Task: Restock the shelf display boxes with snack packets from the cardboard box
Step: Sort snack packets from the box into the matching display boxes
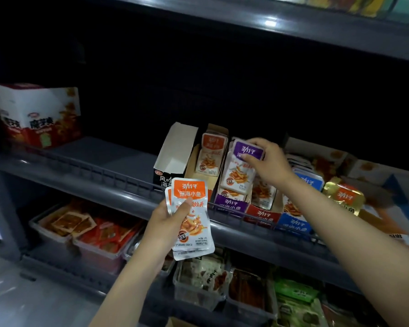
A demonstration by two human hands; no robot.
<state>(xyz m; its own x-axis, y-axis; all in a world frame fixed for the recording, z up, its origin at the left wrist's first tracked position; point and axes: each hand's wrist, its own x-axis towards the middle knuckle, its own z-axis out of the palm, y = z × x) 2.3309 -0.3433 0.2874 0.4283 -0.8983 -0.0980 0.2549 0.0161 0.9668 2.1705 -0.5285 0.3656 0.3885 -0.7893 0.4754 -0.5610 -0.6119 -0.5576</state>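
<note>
The left hand (168,224) grips a small stack of orange-topped packets (191,215) in front of the shelf rail (104,185), thumb laid across the top packet and fingers curled behind. The right hand (268,161) reaches onto the middle shelf and pinches the purple-topped packets (242,161), which stand tilted in the purple display box (232,205) — thumb on the front face, fingers over the top edge. Just left of it, a brown box (190,167) holds more orange packs (211,152), and beside that stands an open white box (172,156). To the right sit a red box (262,214), a blue box (293,224) and a gold packet (342,197). Clear tubs (97,252) of snacks line the shelf below.
</note>
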